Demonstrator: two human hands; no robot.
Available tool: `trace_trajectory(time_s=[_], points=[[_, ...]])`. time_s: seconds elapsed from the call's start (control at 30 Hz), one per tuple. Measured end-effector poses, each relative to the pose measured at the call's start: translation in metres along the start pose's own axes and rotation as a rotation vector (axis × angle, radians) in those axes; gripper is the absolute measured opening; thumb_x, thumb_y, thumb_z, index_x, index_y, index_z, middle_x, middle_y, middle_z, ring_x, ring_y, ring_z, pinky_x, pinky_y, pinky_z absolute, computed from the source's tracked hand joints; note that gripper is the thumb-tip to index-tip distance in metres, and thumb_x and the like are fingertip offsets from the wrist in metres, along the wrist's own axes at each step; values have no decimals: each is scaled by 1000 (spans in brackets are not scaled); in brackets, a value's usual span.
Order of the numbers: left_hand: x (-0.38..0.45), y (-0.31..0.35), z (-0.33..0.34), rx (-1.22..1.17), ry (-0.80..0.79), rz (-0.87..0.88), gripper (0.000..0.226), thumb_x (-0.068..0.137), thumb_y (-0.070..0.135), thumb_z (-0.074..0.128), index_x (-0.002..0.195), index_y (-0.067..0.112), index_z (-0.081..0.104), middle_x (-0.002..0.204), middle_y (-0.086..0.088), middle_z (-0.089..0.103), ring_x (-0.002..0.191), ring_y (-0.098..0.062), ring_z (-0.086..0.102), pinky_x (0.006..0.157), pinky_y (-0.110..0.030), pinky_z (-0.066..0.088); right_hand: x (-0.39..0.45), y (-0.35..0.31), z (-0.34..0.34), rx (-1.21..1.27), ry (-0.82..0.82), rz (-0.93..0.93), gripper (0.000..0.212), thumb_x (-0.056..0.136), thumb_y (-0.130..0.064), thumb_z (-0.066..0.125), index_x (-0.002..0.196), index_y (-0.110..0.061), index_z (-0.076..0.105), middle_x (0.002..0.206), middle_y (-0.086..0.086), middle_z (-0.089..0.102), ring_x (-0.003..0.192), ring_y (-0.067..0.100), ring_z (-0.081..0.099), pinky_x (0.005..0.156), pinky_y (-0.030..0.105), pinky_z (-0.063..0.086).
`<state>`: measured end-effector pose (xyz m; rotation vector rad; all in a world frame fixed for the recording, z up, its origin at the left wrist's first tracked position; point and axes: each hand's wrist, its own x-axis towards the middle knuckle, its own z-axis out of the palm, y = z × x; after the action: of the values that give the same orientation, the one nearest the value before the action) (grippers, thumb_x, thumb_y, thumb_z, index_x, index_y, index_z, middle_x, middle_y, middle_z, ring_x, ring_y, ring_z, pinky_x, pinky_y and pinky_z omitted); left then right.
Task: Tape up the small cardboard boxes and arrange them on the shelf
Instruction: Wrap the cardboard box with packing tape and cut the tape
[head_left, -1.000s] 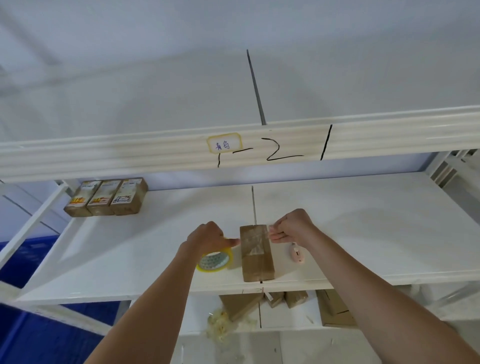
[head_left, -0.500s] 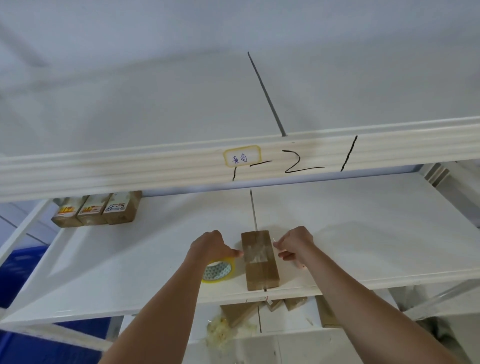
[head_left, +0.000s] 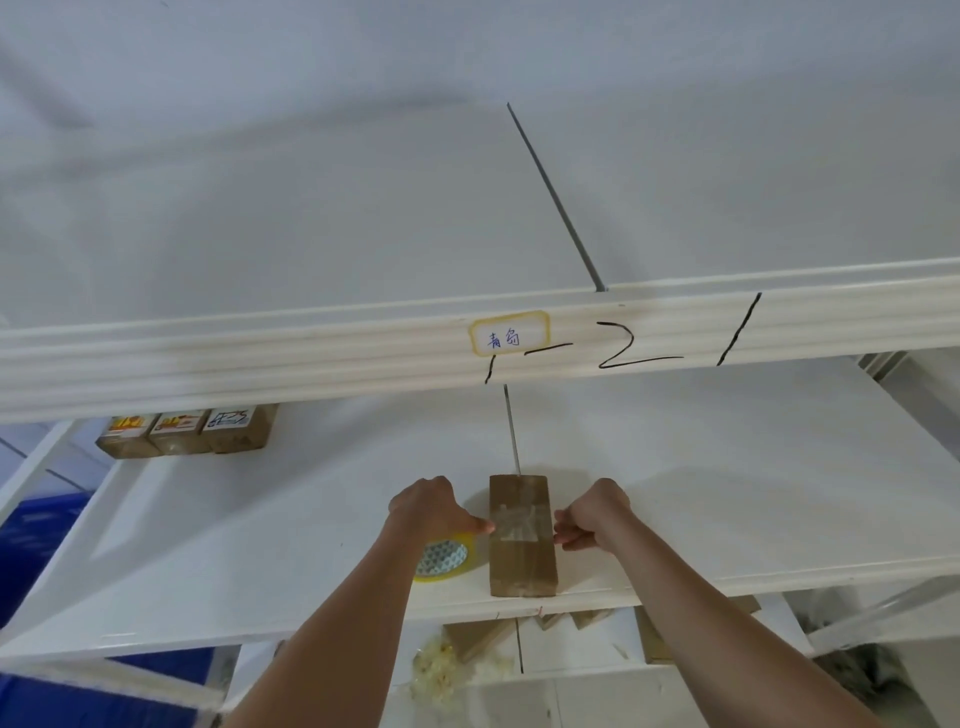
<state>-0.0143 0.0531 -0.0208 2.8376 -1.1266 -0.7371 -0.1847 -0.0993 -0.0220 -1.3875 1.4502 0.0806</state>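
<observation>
Three taped boxes (head_left: 187, 434) sit at the shelf's (head_left: 727, 493) far left, printed labels unreadable. The left hand (head_left: 434, 512), curled over a yellow tape roll (head_left: 449, 558), presses its thumb to the cardboard box (head_left: 521, 538); the right hand (head_left: 592, 514), fingers curled, has closed in against its other side, pressing a clear strip down. Sealing looks nearly done. Above, the beam (head_left: 260, 358) reads "1-2 1".
</observation>
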Motion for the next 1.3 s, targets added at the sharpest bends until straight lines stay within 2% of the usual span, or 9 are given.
trace_trajectory(time_s=[0.4, 0.57, 0.7, 0.8, 0.97, 1.07, 1.13, 1.23, 1.3], points=[[7, 0, 3, 20, 11, 4, 77, 60, 88, 67, 96, 19, 63, 85, 4, 64, 78, -18, 64, 71, -28, 51, 4, 2, -2, 48, -96, 53, 9, 96, 7, 60, 98, 15, 63, 84, 24, 72, 64, 31, 72, 61, 42, 63], [8, 1, 5, 22, 14, -12, 78, 58, 89, 67, 94, 21, 59, 85, 5, 63, 79, -18, 62, 70, -29, 48, 2, 2, 0, 44, -11, 34, 8, 95, 3, 64, 96, 10, 64, 86, 22, 75, 75, 32, 76, 70, 45, 64], [9, 2, 4, 18, 14, -16, 79, 58, 88, 67, 96, 20, 61, 86, 5, 63, 80, -19, 63, 73, -31, 50, -2, 6, 8, -109, 155, -9, 22, 85, -11, 81, 85, 0, 63, 74, 13, 71, 64, 22, 73, 58, 31, 63], [9, 4, 5, 30, 20, -19, 81, 58, 89, 67, 99, 19, 64, 87, 4, 65, 81, -19, 64, 77, -31, 53, -6, 11, 14, -188, 222, -91, 32, 82, -8, 83, 102, -4, 58, 88, 11, 68, 74, 23, 72, 59, 30, 61], [11, 5, 8, 31, 22, -29, 78, 59, 89, 66, 95, 20, 61, 87, 4, 65, 81, -18, 64, 77, -31, 51, -16, 4, 23, -331, 276, -177, 5, 92, -13, 67, 92, -9, 63, 81, 5, 68, 78, 23, 70, 77, 38, 61], [12, 7, 8, 24, 15, -28, 81, 59, 87, 69, 101, 19, 60, 90, 3, 63, 86, -21, 64, 82, -34, 52, -28, -5, 30, -465, 203, -194, 5, 96, -18, 58, 97, -14, 57, 79, -1, 61, 68, 13, 59, 53, 23, 41], [12, 7, 8, 21, 8, -33, 85, 60, 86, 69, 109, 17, 61, 97, 1, 65, 95, -22, 66, 86, -36, 53, -33, -15, 39, -526, 130, -164, 16, 96, -25, 62, 108, -15, 58, 88, -2, 62, 69, 11, 55, 55, 21, 40], [11, 9, 7, 2, -2, -32, 88, 59, 85, 71, 114, 18, 59, 107, 0, 68, 101, -23, 65, 86, -36, 52, -34, -28, 54, -532, 31, -89, 60, 85, -46, 75, 132, -14, 54, 113, 4, 64, 99, 22, 61, 84, 30, 53], [10, 8, 6, -30, -23, -22, 88, 57, 84, 72, 113, 18, 59, 105, 0, 68, 98, -22, 64, 85, -36, 51, -35, -32, 63, -524, 56, -27, 69, 83, -49, 77, 136, -15, 51, 110, 5, 63, 105, 25, 62, 88, 33, 55]])
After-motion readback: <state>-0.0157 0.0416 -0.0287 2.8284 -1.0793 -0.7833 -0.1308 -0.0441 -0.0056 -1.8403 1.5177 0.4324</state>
